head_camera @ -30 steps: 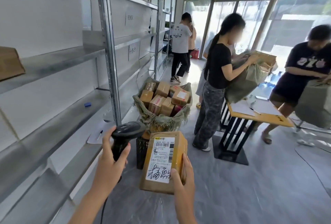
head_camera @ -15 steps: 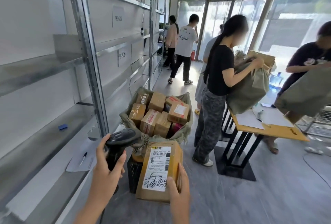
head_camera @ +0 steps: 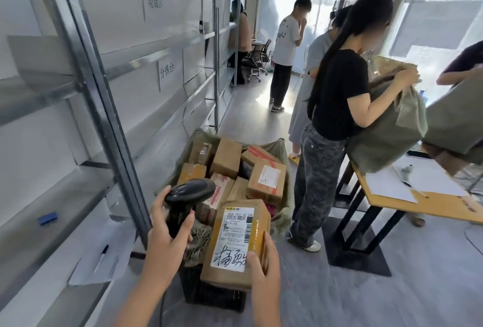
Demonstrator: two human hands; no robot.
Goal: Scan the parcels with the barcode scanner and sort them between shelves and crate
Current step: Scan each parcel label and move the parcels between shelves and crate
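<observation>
- Head view: the black crate (head_camera: pixel 209 292) is mostly hidden behind the held parcel (head_camera: pixel 236 244) and the sack of boxes (head_camera: pixel 235 172) sitting on top of it; only its dark lower wall shows.
- The scanner (head_camera: pixel 192 191) cord drops out of sight below the left hand (head_camera: pixel 167 240), and both forearms are cut off by the bottom edge.
- The label's small print is too blurred to read; only large handwritten black strokes stand out.
- The parcel is a brown cardboard box wrapped in glossy tape, with a white shipping label facing up. It is held just above the crate, beside the scanner.
- The right hand (head_camera: pixel 262 266) grasps the parcel's near corner, thumb on the label.
- The left hand is wrapped round the scanner's black handle, its head pointing right, toward the boxes.
- The metal shelves (head_camera: pixel 86 107) run along the left.
</observation>
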